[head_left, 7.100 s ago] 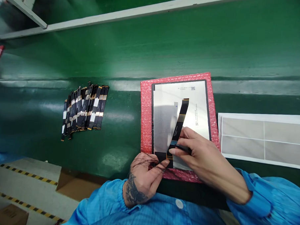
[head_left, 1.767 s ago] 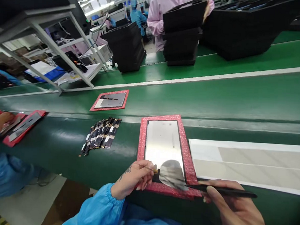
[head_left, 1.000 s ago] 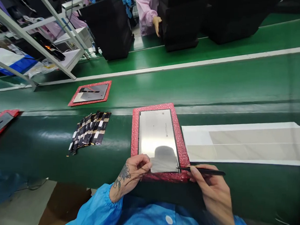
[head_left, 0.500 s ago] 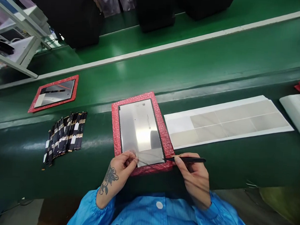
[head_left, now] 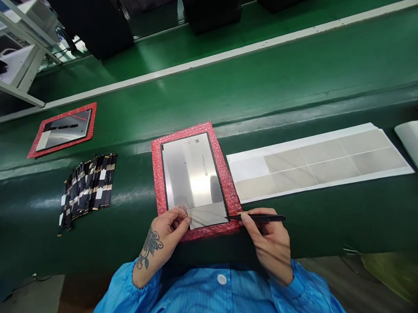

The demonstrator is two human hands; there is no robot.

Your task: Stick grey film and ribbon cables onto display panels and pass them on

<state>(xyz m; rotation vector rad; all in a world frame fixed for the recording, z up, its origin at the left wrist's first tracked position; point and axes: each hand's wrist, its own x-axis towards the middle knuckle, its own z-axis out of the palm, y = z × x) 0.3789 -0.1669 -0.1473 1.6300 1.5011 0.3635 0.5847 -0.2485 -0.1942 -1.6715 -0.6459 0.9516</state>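
Note:
A silvery display panel [head_left: 186, 169] with a dark border lies face-down or face-up, I cannot tell which, on a red bubble-wrap sheet [head_left: 155, 175]. Across its near end is a pale grey rectangular adhesive film [head_left: 208, 215]. My left hand [head_left: 167, 235] is closed in a pinch on the film's left edge. In my right hand [head_left: 269, 240] is a pair of black tweezers [head_left: 265, 218], held almost level. Their tips meet the film's right edge, by the panel border.
Right of the panel lies a white backing sheet [head_left: 248, 172] with several grey film pieces [head_left: 294, 178]. To the left are a pile of dark flex cables [head_left: 88, 188] and another panel [head_left: 64, 131] on red bubble wrap. A white rail [head_left: 185, 70] crosses the green bench.
The view has shifted slightly, so things sit a little higher and farther left. Both hands keep their places at the film, the tweezers still at its right edge.

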